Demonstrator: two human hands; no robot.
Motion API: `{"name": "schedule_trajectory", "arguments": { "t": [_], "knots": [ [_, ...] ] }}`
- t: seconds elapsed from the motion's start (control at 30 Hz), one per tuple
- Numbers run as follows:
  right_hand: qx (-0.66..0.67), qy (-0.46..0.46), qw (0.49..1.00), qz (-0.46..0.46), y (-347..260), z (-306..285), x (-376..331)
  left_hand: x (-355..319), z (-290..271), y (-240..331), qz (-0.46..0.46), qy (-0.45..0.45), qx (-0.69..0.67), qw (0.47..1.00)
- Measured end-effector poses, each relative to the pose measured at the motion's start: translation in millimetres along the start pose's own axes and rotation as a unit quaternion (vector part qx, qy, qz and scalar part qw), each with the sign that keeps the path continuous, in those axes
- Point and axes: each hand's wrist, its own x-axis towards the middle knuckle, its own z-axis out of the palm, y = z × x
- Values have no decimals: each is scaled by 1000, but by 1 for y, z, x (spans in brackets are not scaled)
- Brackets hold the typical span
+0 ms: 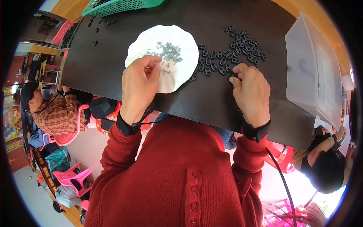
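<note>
My left hand [140, 81] is over the near left part of a white scalloped plate [183, 77]. Its fingers curl in, thumb close to forefinger; whatever lies between the tips is too small to make out. A pile of tiny grey metal springs [170, 52] lies on the plate just beyond. To the right, my right hand [252, 90] pinches a black cord lock [234, 75] between thumb and forefinger, the piece mostly hidden by the fingertips. Many similar oval two-holed black cord locks [242, 44] spread over the dark table beyond this hand.
A green perforated basket [121, 6] stands at the far left edge of the table [211, 22]. Several loose black pieces [95, 42] lie near it. At the right is a translucent plastic bin [314, 72]. People sit on both sides, by pink chairs [73, 176].
</note>
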Motion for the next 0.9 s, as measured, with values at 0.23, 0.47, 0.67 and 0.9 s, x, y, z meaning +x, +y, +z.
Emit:
{"name": "schedule_trajectory", "arguments": {
  "t": [0.23, 0.47, 0.67, 0.9],
  "knots": [
    [-10, 8, 1000, 5, -7, -23, -9, -2, 4, 5, -1, 27, -125, 992],
    [342, 72, 922, -169, -64, -23, -26, -15, 13, 47, -134, -148, -448, 871],
    [353, 125, 907, -194, -57, -6, -15, -13, 22, 53, -229, -239, -594, 733],
    [354, 102, 913, -176, -64, -16, -11, -13, 19, 44, -255, -261, -617, 698]
  ]
}}
